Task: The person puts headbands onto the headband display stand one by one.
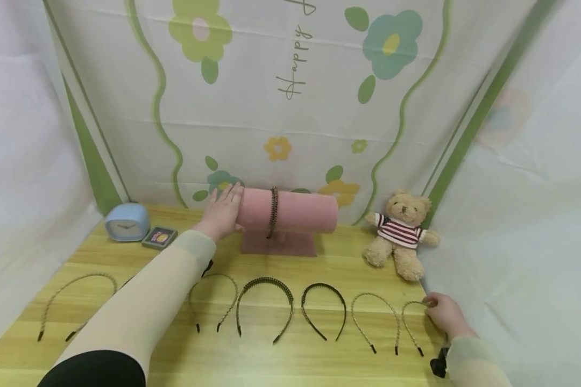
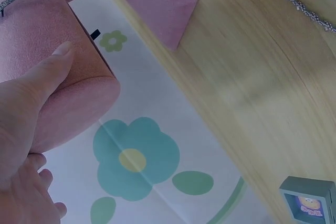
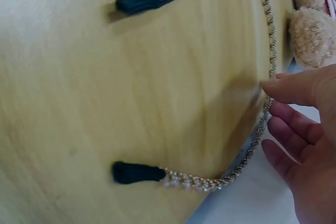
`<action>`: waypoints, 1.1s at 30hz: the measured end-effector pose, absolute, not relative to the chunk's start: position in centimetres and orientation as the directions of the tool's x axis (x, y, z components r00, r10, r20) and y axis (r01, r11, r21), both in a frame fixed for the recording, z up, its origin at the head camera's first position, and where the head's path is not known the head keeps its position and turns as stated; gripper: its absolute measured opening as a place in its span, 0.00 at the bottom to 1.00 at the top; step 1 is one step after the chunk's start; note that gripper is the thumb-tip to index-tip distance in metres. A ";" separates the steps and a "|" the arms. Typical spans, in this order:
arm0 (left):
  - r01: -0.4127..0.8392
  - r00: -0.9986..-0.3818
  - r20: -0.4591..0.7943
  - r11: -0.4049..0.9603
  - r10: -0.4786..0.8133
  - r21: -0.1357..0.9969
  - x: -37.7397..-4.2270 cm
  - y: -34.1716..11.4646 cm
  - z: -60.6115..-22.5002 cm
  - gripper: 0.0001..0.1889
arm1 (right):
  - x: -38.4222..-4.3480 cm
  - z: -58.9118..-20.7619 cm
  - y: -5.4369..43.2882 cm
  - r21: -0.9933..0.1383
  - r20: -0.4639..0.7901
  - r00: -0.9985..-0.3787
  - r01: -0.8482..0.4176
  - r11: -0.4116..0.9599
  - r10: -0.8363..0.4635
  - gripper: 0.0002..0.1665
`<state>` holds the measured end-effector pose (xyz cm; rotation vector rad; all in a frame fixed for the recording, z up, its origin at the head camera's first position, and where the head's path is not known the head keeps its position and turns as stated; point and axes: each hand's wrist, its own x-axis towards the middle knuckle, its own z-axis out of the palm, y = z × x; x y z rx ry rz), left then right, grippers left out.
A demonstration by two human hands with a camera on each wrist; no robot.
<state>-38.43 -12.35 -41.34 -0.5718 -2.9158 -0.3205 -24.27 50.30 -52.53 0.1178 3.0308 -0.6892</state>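
Head view: apparently picking up the rightmost headband (image 3: 272, 56), front-right of the pink roll (image 1: 305, 210), pinching it in a nearly closed right hand (image 1: 446, 314), gripping the roll's left end in a curled left hand (image 1: 222, 213), likely needing a steady lift next.

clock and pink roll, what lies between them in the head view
In the head view, a grey box sits beside the clock, then the left hand holds the pink roll at its clock-side end.
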 end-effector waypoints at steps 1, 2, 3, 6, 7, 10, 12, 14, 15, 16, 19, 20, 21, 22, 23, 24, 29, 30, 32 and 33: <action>0.386 -0.916 0.186 0.905 0.354 0.179 -38.4 -12.3 -41.3 0.65 | -24.2 -52.7 50.4 -0.423 -0.036 -0.997 0.078 0.903 0.069 0.11; 0.388 -0.916 0.186 0.904 0.355 0.183 -38.3 -12.3 -41.3 0.65 | -24.2 -52.8 50.5 -0.414 -0.025 -0.997 0.075 0.907 0.071 0.10; 0.386 -0.917 0.184 0.904 0.354 0.183 -38.3 -12.3 -41.3 0.65 | -24.2 -52.9 50.6 -0.402 -0.013 -0.998 0.067 0.913 0.068 0.08; 0.384 -0.918 0.184 0.904 0.352 0.189 -38.2 -12.1 -41.1 0.65 | -24.0 -53.1 50.8 -0.372 0.013 -0.998 0.048 0.927 0.057 0.03; 0.385 -0.917 0.186 0.903 0.352 0.190 -38.1 -12.1 -41.0 0.65 | -23.9 -53.1 50.8 -0.366 0.017 -0.998 0.045 0.930 0.054 0.02; 0.388 -0.916 0.191 0.902 0.353 0.190 -38.1 -12.0 -41.0 0.65 | -23.7 -52.9 50.8 -0.361 0.005 -0.998 0.051 0.931 0.056 0.02; 0.387 -0.916 0.190 0.902 0.353 0.189 -38.1 -12.0 -41.0 0.64 | -23.5 -52.8 50.7 -0.364 -0.007 -0.998 0.061 0.930 0.062 0.02; 0.384 -0.917 0.190 0.905 0.351 0.185 -38.1 -12.0 -41.1 0.64 | -23.5 -52.8 50.7 -0.370 -0.016 -0.997 0.074 0.926 0.074 0.02; 0.382 -0.918 0.189 0.906 0.349 0.184 -38.1 -12.0 -41.1 0.64 | -23.5 -52.8 50.7 -0.377 -0.021 -0.997 0.083 0.923 0.080 0.02; 0.380 -0.918 0.188 0.907 0.348 0.179 -38.1 -12.1 -41.1 0.64 | -23.5 -52.8 50.8 -0.385 -0.028 -0.996 0.092 0.918 0.089 0.02; 0.379 -0.919 0.190 0.908 0.346 0.178 -38.2 -12.1 -41.2 0.64 | -23.5 -52.6 50.9 -0.409 -0.030 -0.994 0.110 0.906 0.107 0.02; 0.382 -0.918 0.191 0.906 0.348 0.183 -38.2 -12.1 -41.3 0.64 | -23.5 -52.5 51.0 -0.424 -0.033 -0.993 0.113 0.899 0.109 0.02; 0.385 -0.917 0.192 0.904 0.351 0.186 -38.2 -12.1 -41.3 0.64 | -23.5 -52.3 51.1 -0.440 -0.035 -0.993 0.116 0.891 0.112 0.02; 0.388 -0.915 0.193 0.902 0.353 0.189 -38.2 -12.1 -41.3 0.64 | -23.6 -52.1 51.2 -0.450 -0.031 -0.993 0.114 0.886 0.112 0.03; 0.390 -0.915 0.194 0.901 0.354 0.193 -38.3 -12.1 -41.4 0.63 | -23.6 -51.8 51.3 -0.465 -0.032 -0.993 0.112 0.878 0.110 0.03; 0.391 -0.914 0.196 0.899 0.355 0.196 -38.3 -12.1 -41.4 0.63 | -23.7 -51.4 51.4 -0.484 -0.037 -0.994 0.109 0.868 0.104 0.03; 0.392 -0.912 0.210 0.899 0.352 0.195 -38.2 -12.2 -41.4 0.63 | -24.7 -49.4 51.7 -0.557 -0.027 -0.999 0.046 0.829 0.037 0.02; 0.393 -0.911 0.213 0.899 0.352 0.195 -38.2 -12.3 -41.4 0.63 | -24.9 -48.9 51.8 -0.572 -0.031 -0.999 0.034 0.820 0.020 0.02; 0.398 -0.908 0.219 0.898 0.356 0.189 -38.2 -12.3 -41.4 0.62 | -25.3 -47.8 51.8 -0.602 -0.065 -0.998 0.034 0.798 -0.006 0.05; 0.399 -0.907 0.222 0.898 0.357 0.187 -38.2 -12.3 -41.4 0.62 | -25.6 -47.3 51.7 -0.615 -0.095 -0.995 0.048 0.787 -0.013 0.07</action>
